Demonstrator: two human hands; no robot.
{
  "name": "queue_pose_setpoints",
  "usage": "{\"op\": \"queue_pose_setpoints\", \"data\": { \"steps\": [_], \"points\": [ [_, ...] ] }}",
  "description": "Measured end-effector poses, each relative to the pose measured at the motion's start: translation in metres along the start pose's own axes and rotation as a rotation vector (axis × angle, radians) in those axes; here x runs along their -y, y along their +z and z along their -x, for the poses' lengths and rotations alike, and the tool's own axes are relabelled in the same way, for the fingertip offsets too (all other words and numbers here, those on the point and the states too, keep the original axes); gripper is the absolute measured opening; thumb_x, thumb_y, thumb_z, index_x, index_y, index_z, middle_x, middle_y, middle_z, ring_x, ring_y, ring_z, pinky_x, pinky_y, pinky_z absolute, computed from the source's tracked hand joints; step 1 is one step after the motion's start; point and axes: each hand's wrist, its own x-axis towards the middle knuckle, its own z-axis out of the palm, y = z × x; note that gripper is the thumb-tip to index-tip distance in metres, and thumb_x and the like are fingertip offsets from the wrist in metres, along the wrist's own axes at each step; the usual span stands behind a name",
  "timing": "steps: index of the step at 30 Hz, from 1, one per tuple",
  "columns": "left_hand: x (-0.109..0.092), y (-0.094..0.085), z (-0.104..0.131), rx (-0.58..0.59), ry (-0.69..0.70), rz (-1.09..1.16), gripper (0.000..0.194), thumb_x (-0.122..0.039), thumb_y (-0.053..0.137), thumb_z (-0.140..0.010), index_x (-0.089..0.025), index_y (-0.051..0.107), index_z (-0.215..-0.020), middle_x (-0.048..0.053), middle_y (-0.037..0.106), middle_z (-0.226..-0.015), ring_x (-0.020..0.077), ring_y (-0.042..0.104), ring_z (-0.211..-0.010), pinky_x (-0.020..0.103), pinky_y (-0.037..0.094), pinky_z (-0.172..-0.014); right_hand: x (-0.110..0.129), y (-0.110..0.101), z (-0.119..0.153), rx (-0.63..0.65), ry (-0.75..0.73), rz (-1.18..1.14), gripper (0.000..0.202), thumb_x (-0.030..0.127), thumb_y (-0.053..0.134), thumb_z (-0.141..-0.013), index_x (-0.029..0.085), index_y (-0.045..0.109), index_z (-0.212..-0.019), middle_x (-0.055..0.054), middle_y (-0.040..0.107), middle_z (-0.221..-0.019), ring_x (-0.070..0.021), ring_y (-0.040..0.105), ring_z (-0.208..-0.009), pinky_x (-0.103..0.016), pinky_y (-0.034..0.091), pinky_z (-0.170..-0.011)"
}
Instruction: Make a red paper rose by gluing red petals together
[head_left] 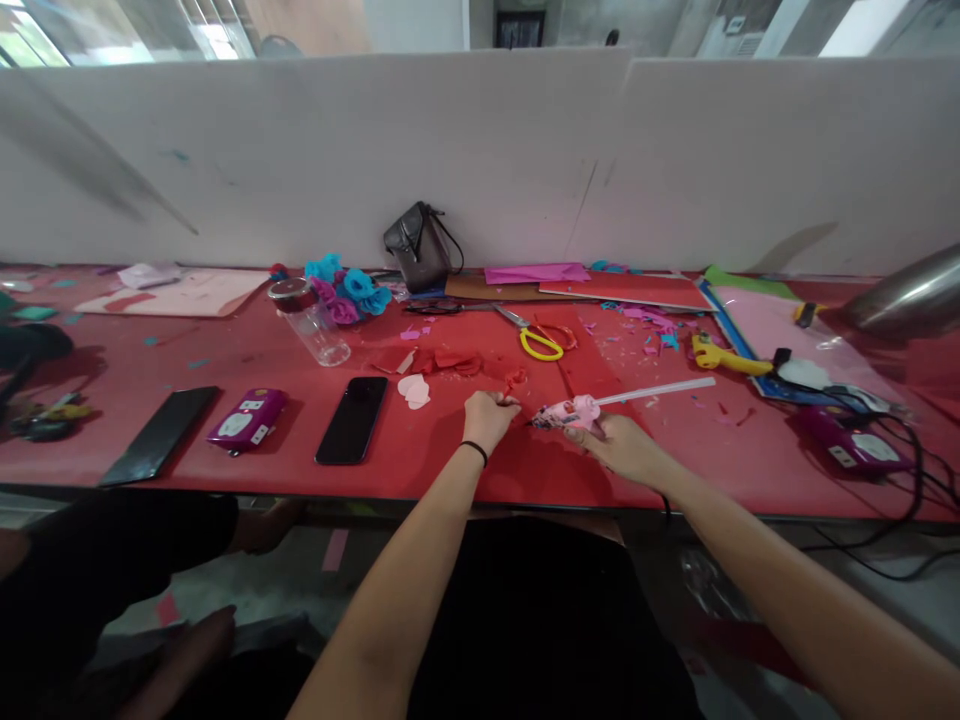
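Note:
My right hand is wrapped round a pink glue gun, its dark nozzle pointing left. A long, clear glue stick sticks out of its back end. Just left of the nozzle, my left hand is pinched closed; what lies between the fingertips is too small to make out. A curled bit of red paper shows just beyond those fingers. Behind the hands lie crumpled red paper pieces and yellow-handled scissors. Pale pink paper petals rest left of my left hand.
A phone, a purple power box and a clear jar stand to the left. Blue and purple paper flowers sit behind. At right are a yellow glue gun and black cables. Another person sits at left.

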Motion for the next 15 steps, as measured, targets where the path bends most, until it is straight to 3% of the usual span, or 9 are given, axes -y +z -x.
{"op": "queue_pose_setpoints", "data": {
  "steps": [15],
  "points": [
    [0.0049,-0.0010,-0.0024,0.074,-0.003,0.075,0.014,-0.004,0.071,-0.052,-0.014,0.063,-0.058,0.001,0.069,-0.067,0.0130,0.064,-0.068,0.022,0.047,-0.065,-0.0061,-0.0013,-0.0051,-0.013,-0.013,-0.086,0.040,0.054,0.046,-0.080,0.019,0.066,-0.082,-0.006,0.067,-0.070,-0.0210,0.060,-0.066,-0.027,0.042,-0.059]
  ]
}}
